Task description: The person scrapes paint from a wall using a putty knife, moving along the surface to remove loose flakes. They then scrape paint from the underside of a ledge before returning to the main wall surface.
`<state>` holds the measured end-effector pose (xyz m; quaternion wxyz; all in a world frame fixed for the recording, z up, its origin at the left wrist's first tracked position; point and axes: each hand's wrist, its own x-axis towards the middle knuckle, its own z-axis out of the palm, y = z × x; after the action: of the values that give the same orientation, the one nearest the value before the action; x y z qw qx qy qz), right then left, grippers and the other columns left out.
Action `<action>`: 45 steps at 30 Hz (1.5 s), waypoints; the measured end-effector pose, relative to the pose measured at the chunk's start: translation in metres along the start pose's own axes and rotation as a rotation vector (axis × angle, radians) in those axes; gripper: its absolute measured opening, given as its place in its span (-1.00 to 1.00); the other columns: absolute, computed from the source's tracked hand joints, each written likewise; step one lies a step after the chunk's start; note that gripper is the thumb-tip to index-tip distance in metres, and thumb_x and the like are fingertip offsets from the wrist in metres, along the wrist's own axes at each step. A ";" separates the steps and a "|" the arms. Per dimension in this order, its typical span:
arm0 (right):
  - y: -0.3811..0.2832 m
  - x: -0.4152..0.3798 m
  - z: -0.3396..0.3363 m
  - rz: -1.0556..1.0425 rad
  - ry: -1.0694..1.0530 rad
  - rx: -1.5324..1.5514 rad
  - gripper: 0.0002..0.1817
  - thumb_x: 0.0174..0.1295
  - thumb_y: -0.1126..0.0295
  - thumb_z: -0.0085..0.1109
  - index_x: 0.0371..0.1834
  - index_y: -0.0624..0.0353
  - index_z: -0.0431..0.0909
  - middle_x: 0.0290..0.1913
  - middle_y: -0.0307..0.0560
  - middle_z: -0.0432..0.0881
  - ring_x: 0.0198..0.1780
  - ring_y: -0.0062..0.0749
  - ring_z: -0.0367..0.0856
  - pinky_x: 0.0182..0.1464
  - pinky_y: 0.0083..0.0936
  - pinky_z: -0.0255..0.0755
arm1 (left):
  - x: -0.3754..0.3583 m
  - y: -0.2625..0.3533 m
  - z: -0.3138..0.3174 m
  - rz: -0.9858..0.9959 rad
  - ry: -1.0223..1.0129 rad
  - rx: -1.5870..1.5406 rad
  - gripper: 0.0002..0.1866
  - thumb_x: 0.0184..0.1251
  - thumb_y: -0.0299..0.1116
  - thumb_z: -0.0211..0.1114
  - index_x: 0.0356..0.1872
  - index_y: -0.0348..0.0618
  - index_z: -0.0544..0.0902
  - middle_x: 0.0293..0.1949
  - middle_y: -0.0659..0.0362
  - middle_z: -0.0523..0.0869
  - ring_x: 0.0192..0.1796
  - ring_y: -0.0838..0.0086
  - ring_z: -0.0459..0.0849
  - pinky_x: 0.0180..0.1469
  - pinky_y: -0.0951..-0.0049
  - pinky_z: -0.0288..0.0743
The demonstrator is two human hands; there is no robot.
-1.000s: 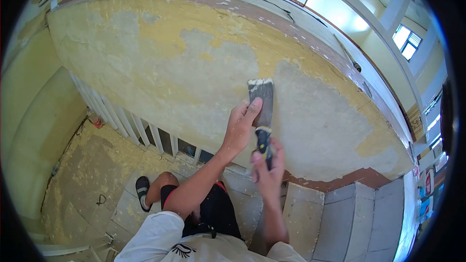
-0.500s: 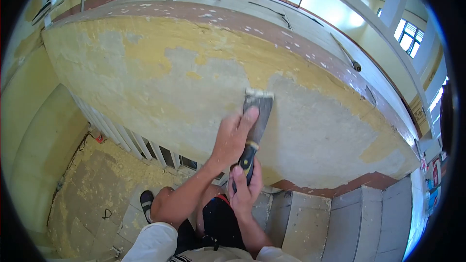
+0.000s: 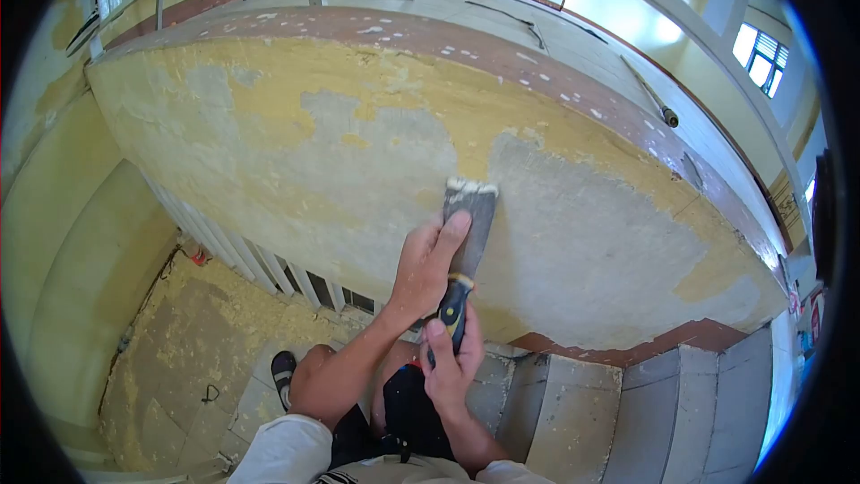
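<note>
A scraper [image 3: 471,229] with a wide metal blade and a dark handle points up against the wall [image 3: 376,170], whose yellow paint is partly gone over grey patches. Whitish flakes lie along the blade's edge, just below a strip of yellow paint. My left hand [image 3: 425,264] is closed on the blade, its thumb flat on the metal. Lower down, my right hand [image 3: 454,358] is wrapped round the handle.
Tiled steps [image 3: 573,394] descend beside the wall at the lower right. Paint flakes cover the floor [image 3: 179,350] at the lower left. Above the wall, a ledge [image 3: 394,31] runs below metal railings; a pole [image 3: 652,94] lies on the upper floor.
The blade has moved slightly down the wall, with both hands still holding the scraper. The camera view has shifted slightly.
</note>
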<state>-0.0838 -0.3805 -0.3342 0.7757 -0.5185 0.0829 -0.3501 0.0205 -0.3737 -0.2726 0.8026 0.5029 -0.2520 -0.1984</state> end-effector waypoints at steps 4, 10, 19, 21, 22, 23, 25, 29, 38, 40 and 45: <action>-0.023 0.011 0.015 0.025 -0.030 0.034 -0.48 0.27 0.44 0.02 0.27 0.28 0.12 -0.41 -0.16 0.44 -0.74 -0.76 0.20 -0.73 -0.83 0.07 | 0.015 0.033 0.006 0.069 -0.013 -0.041 -0.57 0.30 0.01 0.11 -0.26 -0.24 0.52 -0.59 0.24 0.49 -0.70 0.58 0.50 -0.67 0.58 0.42; -0.015 0.013 0.019 0.011 -0.049 0.055 -0.53 0.27 0.43 0.02 0.22 0.28 0.15 -0.42 -0.17 0.43 -0.72 -0.76 0.21 -0.75 -0.82 0.07 | 0.013 0.025 -0.001 0.052 0.040 0.034 -0.54 0.32 0.02 0.09 -0.35 -0.29 0.50 -0.57 0.27 0.44 -0.61 0.63 0.46 -0.64 0.56 0.47; -0.024 0.015 0.029 0.001 -0.020 0.078 -0.55 0.27 0.45 0.00 0.20 0.27 0.17 -0.41 -0.17 0.41 -0.70 -0.74 0.24 -0.76 -0.83 0.10 | 0.015 0.035 0.001 0.094 -0.011 0.048 -0.53 0.33 0.03 0.07 -0.40 -0.28 0.48 -0.58 0.26 0.42 -0.61 0.61 0.46 -0.65 0.55 0.43; -0.039 0.024 0.037 -0.029 -0.056 0.076 -0.58 0.27 0.44 -0.01 0.18 0.27 0.19 -0.40 -0.18 0.41 -0.69 -0.76 0.23 -0.76 -0.83 0.08 | 0.020 0.052 0.006 0.105 -0.010 0.076 -0.53 0.33 0.03 0.06 -0.39 -0.28 0.49 -0.59 0.27 0.41 -0.60 0.61 0.47 -0.65 0.55 0.40; -0.041 0.026 0.039 -0.047 -0.062 0.070 -0.58 0.27 0.44 -0.01 0.18 0.27 0.20 -0.40 -0.18 0.41 -0.69 -0.76 0.23 -0.75 -0.84 0.07 | 0.022 0.056 0.007 0.126 -0.016 0.076 -0.53 0.33 0.03 0.06 -0.38 -0.28 0.49 -0.59 0.26 0.41 -0.59 0.61 0.47 -0.64 0.55 0.39; -0.042 0.029 0.040 -0.071 -0.074 0.065 -0.59 0.28 0.43 -0.01 0.17 0.27 0.21 -0.40 -0.18 0.41 -0.69 -0.77 0.23 -0.75 -0.84 0.07 | 0.024 0.059 0.008 0.155 -0.021 0.076 -0.53 0.33 0.04 0.06 -0.38 -0.28 0.50 -0.59 0.26 0.41 -0.58 0.62 0.47 -0.63 0.55 0.38; -0.019 0.008 0.025 -0.051 -0.016 0.053 -0.60 0.28 0.41 -0.01 0.16 0.27 0.22 -0.40 -0.18 0.41 -0.70 -0.77 0.22 -0.75 -0.84 0.06 | 0.014 0.022 0.003 0.166 -0.017 0.063 -0.55 0.28 0.04 0.13 -0.38 -0.24 0.54 -0.57 0.22 0.47 -0.63 0.57 0.50 -0.64 0.56 0.41; -0.009 0.010 0.010 -0.041 0.019 -0.036 -0.61 0.28 0.38 0.00 0.14 0.27 0.23 -0.40 -0.19 0.40 -0.71 -0.78 0.21 -0.74 -0.84 0.05 | 0.015 0.010 0.004 0.189 0.022 0.135 -0.56 0.26 0.04 0.16 -0.37 -0.22 0.55 -0.55 0.20 0.51 -0.64 0.56 0.52 -0.64 0.56 0.42; 0.003 0.002 -0.041 -0.150 0.157 -0.332 -0.48 0.25 0.41 0.07 0.25 0.20 0.15 -0.34 -0.20 0.45 -0.57 -0.81 0.27 -0.61 -0.84 0.12 | 0.003 -0.019 0.001 -0.039 -0.106 -0.037 -0.59 0.33 0.00 0.12 -0.42 -0.20 0.54 -0.54 0.31 0.51 -0.52 0.67 0.50 -0.50 0.66 0.41; -0.029 0.006 -0.060 -0.239 0.282 -0.632 -0.46 0.19 0.45 0.13 0.23 0.30 0.24 -0.08 -0.09 0.47 -0.31 -0.55 0.44 -0.32 -0.60 0.37 | 0.007 -0.024 0.012 -0.004 -0.155 -0.044 -0.59 0.33 0.01 0.12 -0.46 -0.17 0.54 -0.54 0.32 0.51 -0.51 0.67 0.51 -0.47 0.66 0.42; -0.101 0.011 -0.075 -0.665 0.134 -1.242 -0.60 0.10 0.52 0.17 0.06 0.29 0.48 -0.38 0.00 0.55 -0.43 -0.39 0.49 -0.37 -0.53 0.36 | 0.008 -0.031 0.042 -0.106 -0.227 -0.199 -0.54 0.28 0.04 0.16 -0.55 -0.18 0.53 -0.54 0.25 0.53 -0.50 0.59 0.59 -0.43 0.61 0.47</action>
<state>-0.1586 -0.4659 -0.2781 0.1819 -0.8403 0.1520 -0.4876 -0.0007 -0.4211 -0.2834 0.8033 0.4076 -0.2935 -0.3202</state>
